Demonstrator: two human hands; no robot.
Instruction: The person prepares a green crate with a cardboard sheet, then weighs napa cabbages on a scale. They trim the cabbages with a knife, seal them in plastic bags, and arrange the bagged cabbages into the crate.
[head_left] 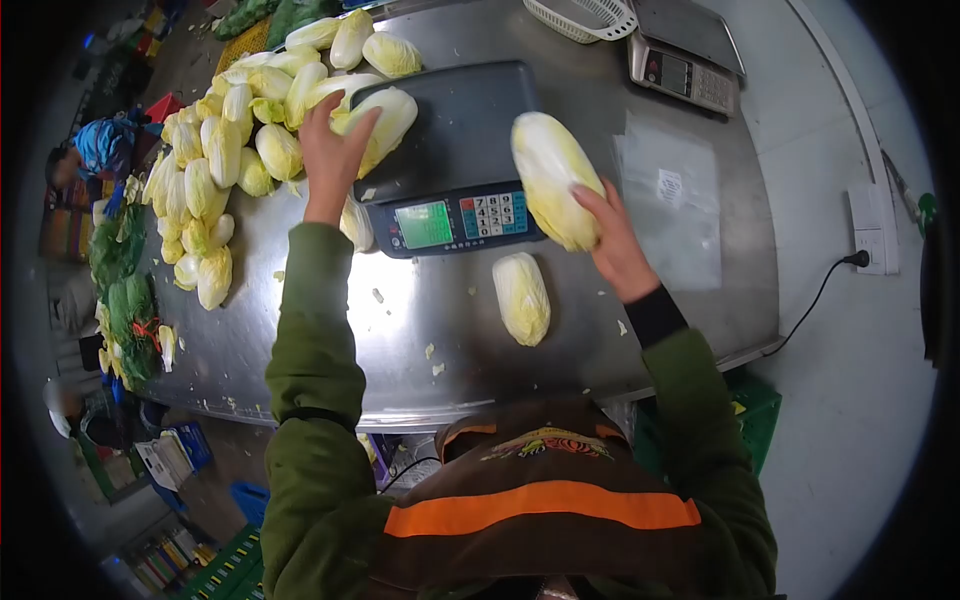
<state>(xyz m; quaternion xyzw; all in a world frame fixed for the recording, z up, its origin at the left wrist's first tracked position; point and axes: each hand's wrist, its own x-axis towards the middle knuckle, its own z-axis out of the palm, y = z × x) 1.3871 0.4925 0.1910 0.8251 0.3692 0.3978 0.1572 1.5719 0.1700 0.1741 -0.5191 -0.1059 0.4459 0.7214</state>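
My right hand (pixel 618 240) is closed around the lower end of a large napa cabbage (pixel 552 178), held over the right end of the digital scale's keypad (pixel 494 213). My left hand (pixel 336 155) has its fingers spread, thumb and fingertips right at another napa cabbage (pixel 390 125) by the left edge of the scale's dark platform (pixel 455 115). The scale's green display (pixel 424 225) is lit. A smaller napa cabbage (pixel 522 299) lies on the metal table in front of the scale. One more cabbage (pixel 356 224), partly hidden by my left wrist, rests beside the display.
A heap of napa cabbages (pixel 225 145) covers the table's left side. Clear plastic bags (pixel 668 195) lie at right. A second scale (pixel 690 75) and a white basket (pixel 585 18) stand at the back right. A power cord (pixel 812 305) runs along the wall. A person (pixel 100 150) is at far left.
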